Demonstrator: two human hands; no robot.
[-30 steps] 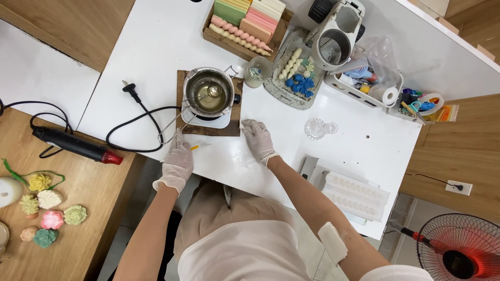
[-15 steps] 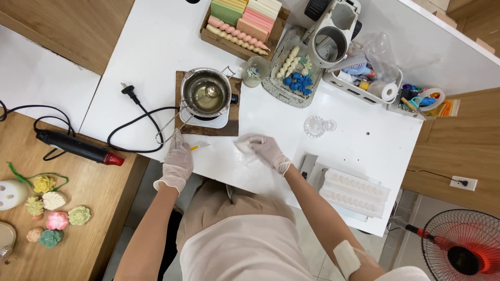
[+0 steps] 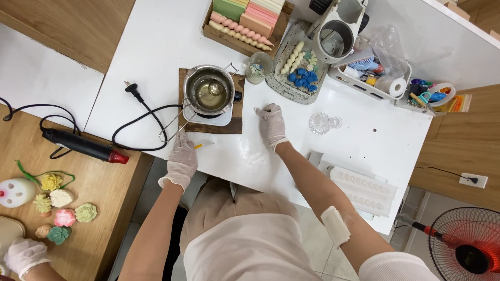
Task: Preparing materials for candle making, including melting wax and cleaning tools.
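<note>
Seen from above, the gloved left hand (image 3: 180, 158) rests on the white tabletop (image 3: 156, 47), its grip closed around a thin stick with an orange tip (image 3: 200, 146), just below a wooden board (image 3: 237, 122). On the board a metal pot (image 3: 210, 91) of pale melted liquid sits on a small white burner (image 3: 219, 119). The gloved right hand (image 3: 272, 123) lies flat to the right, grip open and empty. A small clear glass dish (image 3: 322, 123) stands near it.
</note>
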